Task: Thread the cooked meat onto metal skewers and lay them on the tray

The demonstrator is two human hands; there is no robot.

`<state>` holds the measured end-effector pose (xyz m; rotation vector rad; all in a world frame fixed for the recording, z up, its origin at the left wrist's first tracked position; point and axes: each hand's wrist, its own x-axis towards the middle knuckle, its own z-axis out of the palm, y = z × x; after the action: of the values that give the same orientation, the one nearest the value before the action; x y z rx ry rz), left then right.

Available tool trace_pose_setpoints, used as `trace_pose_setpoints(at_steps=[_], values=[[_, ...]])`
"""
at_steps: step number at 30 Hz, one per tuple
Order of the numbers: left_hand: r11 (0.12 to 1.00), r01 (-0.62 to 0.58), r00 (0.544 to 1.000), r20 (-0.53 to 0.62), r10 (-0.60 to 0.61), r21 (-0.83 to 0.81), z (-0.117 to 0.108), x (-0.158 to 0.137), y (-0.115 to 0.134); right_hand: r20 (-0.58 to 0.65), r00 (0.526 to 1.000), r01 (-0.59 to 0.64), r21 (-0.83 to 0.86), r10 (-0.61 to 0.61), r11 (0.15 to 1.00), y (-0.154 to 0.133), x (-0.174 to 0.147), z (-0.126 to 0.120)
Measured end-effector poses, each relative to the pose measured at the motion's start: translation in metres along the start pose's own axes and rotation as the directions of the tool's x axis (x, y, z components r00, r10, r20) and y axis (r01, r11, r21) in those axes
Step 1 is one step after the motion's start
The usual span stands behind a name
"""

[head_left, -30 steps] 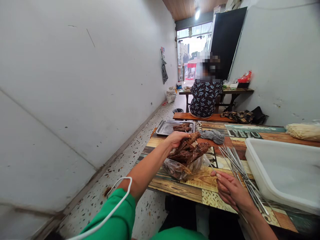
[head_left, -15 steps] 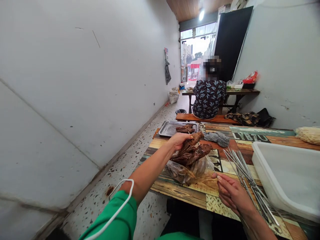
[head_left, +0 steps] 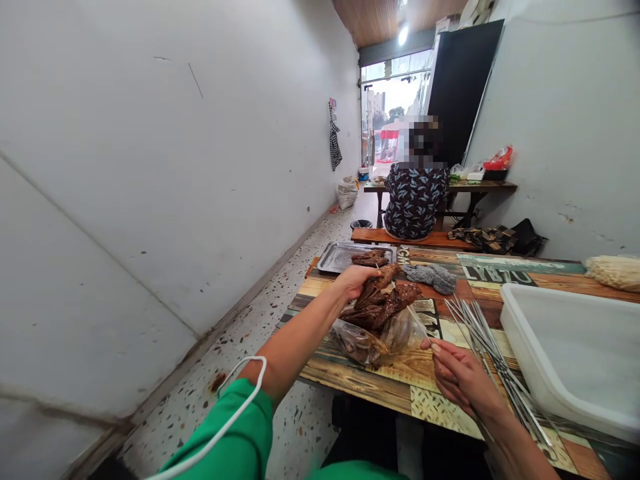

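My left hand [head_left: 357,280] is closed on a dark brown piece of cooked meat [head_left: 386,275], above a clear plastic bag [head_left: 357,343]. More glossy pieces of meat [head_left: 395,305] are heaped on the opened bag, just below that hand. Between finger and thumb, my right hand [head_left: 463,377] pinches a thin metal skewer [head_left: 421,325]. The skewer slants up and left towards the meat, and a thin light tip shows beside my left fingers. Meat hides the stretch in between. To the right of my right hand, loose metal skewers [head_left: 500,357] lie in a pile.
Behind the bag is a metal tray [head_left: 330,257] with skewered meat [head_left: 371,257]. A grey knitted glove [head_left: 433,277] lies beside it. A white plastic tub [head_left: 510,313] stands right, with bundled pale sticks [head_left: 613,270] behind. A person [head_left: 417,200] sits at another table ahead.
Both hands keep their holds, and the right hand with the skewer has shifted very slightly up and left. The view itself has moved a little.
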<state>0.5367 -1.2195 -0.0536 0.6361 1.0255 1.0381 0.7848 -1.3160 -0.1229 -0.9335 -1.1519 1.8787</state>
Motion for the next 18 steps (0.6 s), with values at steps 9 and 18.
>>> trace_pose_setpoints(at_steps=[9, 18], values=[[1.000, 0.008, 1.000, -0.021, -0.008, 0.008, 0.003, -0.002, -0.003, -0.062, 0.998, 0.015, -0.096, -0.021, 0.995, 0.003, -0.008, -0.006], [0.999, -0.032, 0.999, -0.035, 0.033, 0.042, 0.004, 0.003, -0.012, 0.000, 1.000, -0.022, 0.001, 0.022, 1.000, 0.004, -0.016, -0.013]])
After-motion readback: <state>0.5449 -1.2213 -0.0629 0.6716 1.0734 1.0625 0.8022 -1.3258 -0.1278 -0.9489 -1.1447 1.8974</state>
